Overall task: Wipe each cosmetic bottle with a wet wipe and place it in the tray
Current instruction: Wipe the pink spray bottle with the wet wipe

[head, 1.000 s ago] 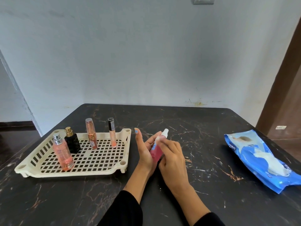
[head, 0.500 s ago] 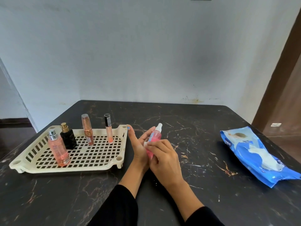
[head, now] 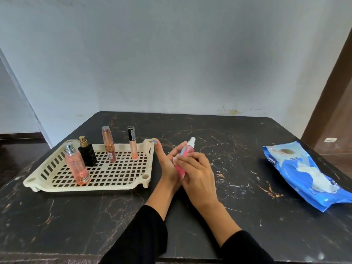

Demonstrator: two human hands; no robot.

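Nearest to the camera, two black sleeves [head: 144,237] reached forward over the dark marbled tabletop [head: 238,216]. The right hand [head: 198,174] had its fingers curled, and its fingertips [head: 178,159] pinched a small piece of white wet wipe [head: 175,159] against the pink spray bottle [head: 183,159]. The left hand [head: 167,161] lay behind the bottle with fingers almost straight and the thumb pointing up, so its grip was open and only supported the bottle from the side. The bottle stood tilted between both hands, its white cap [head: 192,140] rising above them, just beside the tray.

To the left, the cream tray [head: 91,185] carried a peach bottle [head: 77,166], a black bottle [head: 86,152], a rose-gold tube [head: 109,143] and a slim gloss tube [head: 132,142], all upright. Far on the right lay the blue wipes pack [head: 308,174].
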